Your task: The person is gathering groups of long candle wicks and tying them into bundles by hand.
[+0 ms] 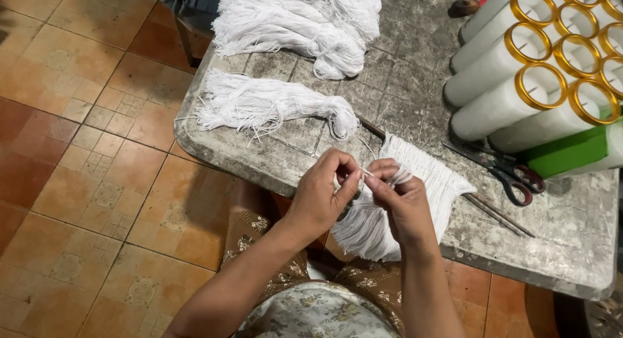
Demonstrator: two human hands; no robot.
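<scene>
White cotton string filled the middle of the frame: a fringe of cut strands (415,182) hung in a row from a thin dark rod (493,211) that lay slantwise across the grey stone desk (571,247), running from the centre toward the lower right. The strands' long axis ran crosswise to the rod, their looped heads at the rod and their loose tails pointing down-left, over the desk's near edge toward the person's lap, probably so that they could hang free and stay untangled.

Both hands met just left of the fringe's near end. The left hand (321,195) pinched a single strand (371,174) between thumb and forefinger; the right hand (402,205) was closed on the same strand close beside it, fingertips nearly touching, the short stretch between them pulled taut, which looked like a knotting grip.

In the upper middle lay two loose bundles of the same string, the smaller bundle (272,104) within easy reach just above the hands, the larger heap (298,20) beyond it at the far edge. Dark-handled scissors (509,172) rested to the right of the fringe, blades pointing up-left. Behind them, at the upper right, white cylinders with gold rims (519,78) were stacked on their sides over a green box (568,153).
</scene>
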